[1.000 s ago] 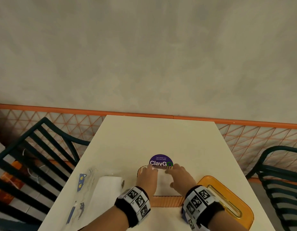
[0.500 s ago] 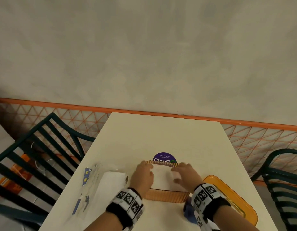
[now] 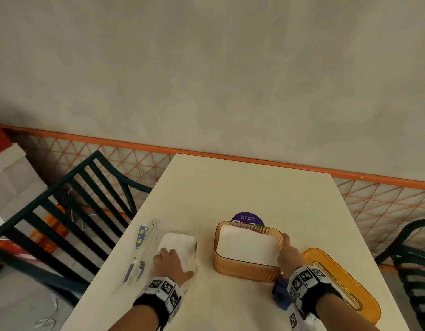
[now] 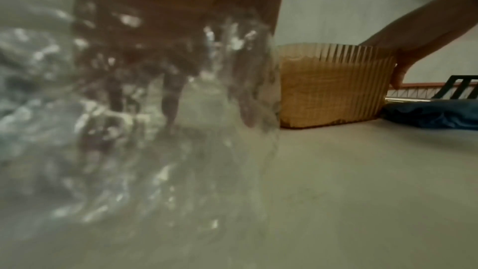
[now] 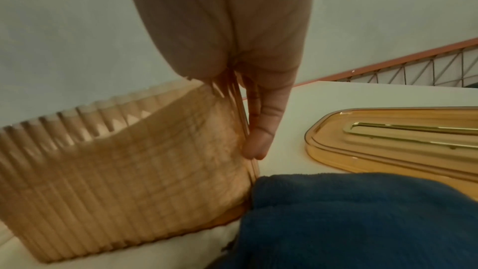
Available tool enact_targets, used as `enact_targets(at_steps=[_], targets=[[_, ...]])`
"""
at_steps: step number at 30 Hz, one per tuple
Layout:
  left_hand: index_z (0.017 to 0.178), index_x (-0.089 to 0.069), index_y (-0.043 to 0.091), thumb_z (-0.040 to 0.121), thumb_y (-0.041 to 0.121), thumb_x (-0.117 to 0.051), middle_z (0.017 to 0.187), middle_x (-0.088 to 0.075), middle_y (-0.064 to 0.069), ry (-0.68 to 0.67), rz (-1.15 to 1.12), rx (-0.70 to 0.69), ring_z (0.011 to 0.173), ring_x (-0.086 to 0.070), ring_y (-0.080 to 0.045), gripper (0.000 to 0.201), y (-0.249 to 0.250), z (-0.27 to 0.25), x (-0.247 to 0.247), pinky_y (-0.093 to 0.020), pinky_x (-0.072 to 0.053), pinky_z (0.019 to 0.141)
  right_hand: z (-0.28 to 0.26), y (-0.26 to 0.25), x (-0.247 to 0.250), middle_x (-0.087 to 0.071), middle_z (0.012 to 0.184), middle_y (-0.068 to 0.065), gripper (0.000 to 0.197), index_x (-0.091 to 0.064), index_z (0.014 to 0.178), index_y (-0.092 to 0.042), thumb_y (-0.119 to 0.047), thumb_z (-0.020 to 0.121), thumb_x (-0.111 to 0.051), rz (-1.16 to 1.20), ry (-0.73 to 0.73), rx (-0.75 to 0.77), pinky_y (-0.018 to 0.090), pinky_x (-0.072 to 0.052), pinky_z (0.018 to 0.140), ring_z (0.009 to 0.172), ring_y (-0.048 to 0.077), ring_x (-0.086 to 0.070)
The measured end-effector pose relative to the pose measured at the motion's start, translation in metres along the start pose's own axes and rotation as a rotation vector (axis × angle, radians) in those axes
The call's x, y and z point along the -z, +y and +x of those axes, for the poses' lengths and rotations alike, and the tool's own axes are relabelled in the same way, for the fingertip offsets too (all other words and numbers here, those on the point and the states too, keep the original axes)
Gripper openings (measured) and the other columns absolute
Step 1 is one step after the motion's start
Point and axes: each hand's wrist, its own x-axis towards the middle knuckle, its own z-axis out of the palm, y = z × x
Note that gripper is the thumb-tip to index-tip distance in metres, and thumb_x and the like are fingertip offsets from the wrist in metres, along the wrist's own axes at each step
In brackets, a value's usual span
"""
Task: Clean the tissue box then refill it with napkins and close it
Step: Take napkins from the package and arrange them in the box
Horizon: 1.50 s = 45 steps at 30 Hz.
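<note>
Ribbed amber tissue box (image 3: 245, 268), white napkins (image 3: 247, 246) inside; right hand (image 3: 289, 256) against side.

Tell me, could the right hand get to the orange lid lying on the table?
Probably yes. The right hand touches the tissue box, and the lid lies flat just beside it, nothing on top; the blue cloth sits by the wrist, not between.
</note>
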Motion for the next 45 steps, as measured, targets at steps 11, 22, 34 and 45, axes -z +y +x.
enact_targets(at_steps=[11, 22, 34, 45], targets=[[0.127, -0.04, 0.009, 0.097, 0.03, -0.04, 0.136, -0.041, -0.009, 0.01, 0.118, 0.004, 0.125, -0.045, -0.028, 0.037, 0.012, 0.0, -0.001, -0.035, -0.039, 0.106, -0.005, 0.001, 0.0, -0.058, 0.086, 0.007, 0.057, -0.006, 0.145, -0.007, 0.001, 0.095, -0.033, -0.066, -0.001, 0.031, 0.016, -0.036, 0.047, 0.071, 0.015, -0.052], [0.14, -0.03, 0.007, 0.101, 0.017, -0.026, 0.147, -0.036, -0.008, 0.065, 0.069, -0.113, 0.134, -0.04, -0.02, 0.04, -0.001, -0.001, 0.01, -0.03, -0.033, 0.109, -0.001, 0.004, 0.0, -0.064, 0.099, 0.012, 0.061, -0.001, 0.146, -0.007, 0.0, 0.095, -0.034, -0.082, -0.035, 0.042, 0.016, -0.041, 0.053, 0.076, 0.016, -0.054], [0.117, -0.053, 0.01, 0.098, 0.016, -0.035, 0.1, -0.067, -0.01, 0.362, -0.231, -0.363, 0.09, -0.064, -0.025, 0.027, 0.02, -0.052, 0.124, -0.03, -0.044, 0.068, -0.033, -0.058, 0.07, -0.067, 0.102, 0.012, 0.052, -0.02, 0.144, -0.02, -0.042, 0.099, -0.03, 0.536, -0.22, 0.297, 0.029, -0.051, 0.066, 0.078, 0.022, -0.064], [0.115, -0.06, 0.026, 0.086, 0.054, -0.046, 0.125, -0.051, 0.014, 0.346, -0.681, -0.919, 0.122, -0.044, -0.003, 0.043, 0.055, -0.057, 0.08, -0.019, -0.034, 0.106, -0.054, -0.073, 0.102, -0.047, 0.133, 0.016, 0.057, -0.03, 0.141, -0.013, 0.003, 0.089, -0.046, 1.05, -0.351, 0.183, 0.044, -0.057, 0.073, 0.108, 0.037, -0.055]])
